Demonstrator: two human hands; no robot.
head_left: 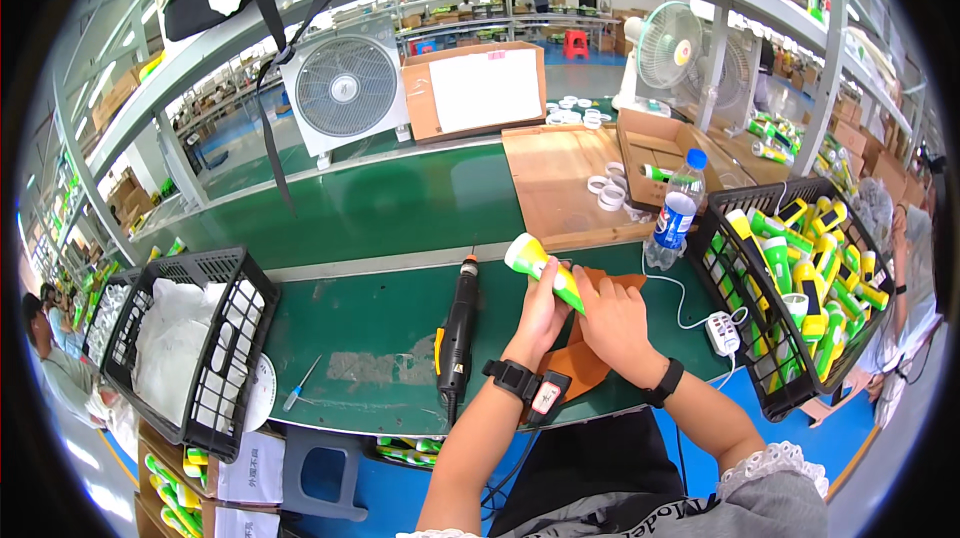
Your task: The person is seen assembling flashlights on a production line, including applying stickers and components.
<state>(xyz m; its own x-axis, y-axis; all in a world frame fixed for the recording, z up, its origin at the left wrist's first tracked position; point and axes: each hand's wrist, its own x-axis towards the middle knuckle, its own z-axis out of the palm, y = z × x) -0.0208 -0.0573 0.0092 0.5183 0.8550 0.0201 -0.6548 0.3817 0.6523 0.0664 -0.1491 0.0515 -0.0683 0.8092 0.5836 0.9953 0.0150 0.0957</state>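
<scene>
A yellow, green and white flashlight is held up over the green bench, its wide head tilted to the far left. My left hand is closed around its body. My right hand is closed at the tail end, its fingers bent against the flashlight. Both hands hide part of the handle. Beneath my wrists lies a flat orange-brown piece, partly covered. To the left of my left hand, a black electric screwdriver lies on the bench with its tip pointing away.
At right stands a black basket full of flashlights, with a white power strip and a drink bottle beside it. A black basket with white bags and a small screwdriver are at left. White rings lie near a cardboard box.
</scene>
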